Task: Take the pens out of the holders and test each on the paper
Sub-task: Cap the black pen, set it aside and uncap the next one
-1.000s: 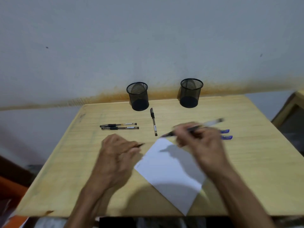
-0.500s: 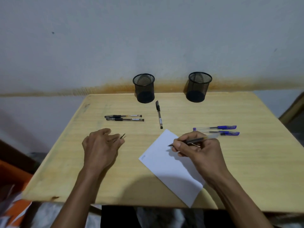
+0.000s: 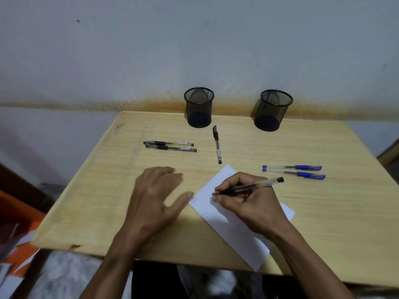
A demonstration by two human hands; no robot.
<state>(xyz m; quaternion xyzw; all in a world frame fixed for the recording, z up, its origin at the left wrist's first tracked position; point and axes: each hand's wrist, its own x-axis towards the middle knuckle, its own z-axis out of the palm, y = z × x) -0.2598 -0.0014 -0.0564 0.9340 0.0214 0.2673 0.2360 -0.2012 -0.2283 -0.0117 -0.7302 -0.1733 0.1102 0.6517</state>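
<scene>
My right hand (image 3: 248,203) grips an uncapped clear pen with black ink (image 3: 254,186), its tip down on the white paper (image 3: 237,229), which lies askew on the wooden table (image 3: 334,216). My left hand (image 3: 151,197) is blurred, palm down and fingers spread, with the thumb at the paper's left edge; no cap shows in it. Two black mesh holders (image 3: 199,107) (image 3: 272,111) stand at the back. Two black pens (image 3: 169,146) lie side by side at the left, one capped black pen (image 3: 217,145) in the middle, and two blue pens (image 3: 293,171) at the right.
A stained wall rises right behind the holders. An orange object (image 3: 19,229) and loose papers lie on the floor past the table's left front corner. A wooden edge (image 3: 390,154) shows at the far right.
My right hand brought the pen down from mid-air onto the paper. My left hand, which pinched a small black cap, moved right and spread beside the paper.
</scene>
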